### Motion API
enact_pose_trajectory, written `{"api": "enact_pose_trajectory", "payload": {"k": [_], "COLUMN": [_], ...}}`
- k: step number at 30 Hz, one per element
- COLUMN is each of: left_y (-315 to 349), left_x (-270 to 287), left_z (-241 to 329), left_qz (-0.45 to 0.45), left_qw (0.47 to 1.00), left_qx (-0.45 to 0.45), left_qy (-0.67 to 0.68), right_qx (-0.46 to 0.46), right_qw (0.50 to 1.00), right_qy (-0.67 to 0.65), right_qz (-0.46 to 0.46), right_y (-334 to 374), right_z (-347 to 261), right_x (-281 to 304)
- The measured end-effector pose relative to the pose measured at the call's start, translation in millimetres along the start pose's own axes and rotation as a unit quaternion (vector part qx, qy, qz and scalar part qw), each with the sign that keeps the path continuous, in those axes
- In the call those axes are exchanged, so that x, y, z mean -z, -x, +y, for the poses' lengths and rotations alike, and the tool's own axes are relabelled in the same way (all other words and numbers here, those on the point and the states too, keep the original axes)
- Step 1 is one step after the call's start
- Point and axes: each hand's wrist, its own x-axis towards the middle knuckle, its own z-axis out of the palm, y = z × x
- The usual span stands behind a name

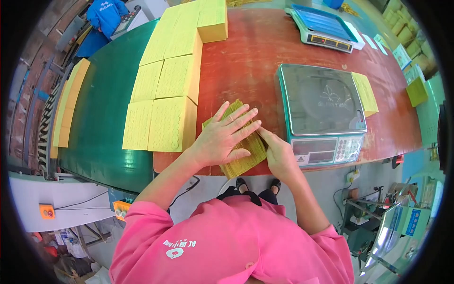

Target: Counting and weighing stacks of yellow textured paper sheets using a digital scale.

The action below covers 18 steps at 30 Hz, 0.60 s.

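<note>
On the red tabletop in front of me lies a stack of olive-yellow paper (243, 158), turned at a slant, with many fine edge lines on its upper face. Across its top my left hand (222, 135) rests flat, fingers stretched and spread. My right hand (279, 154) grips the stack's right side, its forefinger pointing along the edge; its other fingers are partly hidden. Left of my hands stand blocks of bright yellow paper (172, 123) in rows, with wavy lines on their tops.
To the right sits a teal scale (321, 102) with a steel plate, a yellow paper block (364, 94) beside it. Farther back is a scale with a blue tray (324, 23). A green conveyor belt (104, 113) runs at left. A person in blue (106, 14) is at the far left.
</note>
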Motion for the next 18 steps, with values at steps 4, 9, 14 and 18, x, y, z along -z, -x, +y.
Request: {"api": "enact_pose_trajectory", "payload": {"k": [4, 9, 14, 18], "left_y": [-6, -6, -7, -6], "left_x": [-3, -5, -7, -9], "left_z": [0, 0, -1, -2], "left_qz": [-0.01, -0.019, 0.007, 0.004], "left_qw": [1.0, 1.0, 1.0, 1.0], "left_qx": [-0.007, -0.001, -0.005, -0.007], "left_qy": [0.0, -0.001, -0.001, 0.0], "right_qx": [0.011, 0.011, -0.109, -0.062], "right_qw": [1.0, 0.998, 0.994, 0.998], "right_qy": [-0.019, -0.057, -0.006, 0.017], "right_qz": [-0.001, 0.012, -0.028, -0.009], "right_y": [0, 5, 25, 40], "right_z": [3, 10, 22, 20], "right_x": [-1, -2, -4, -9]}}
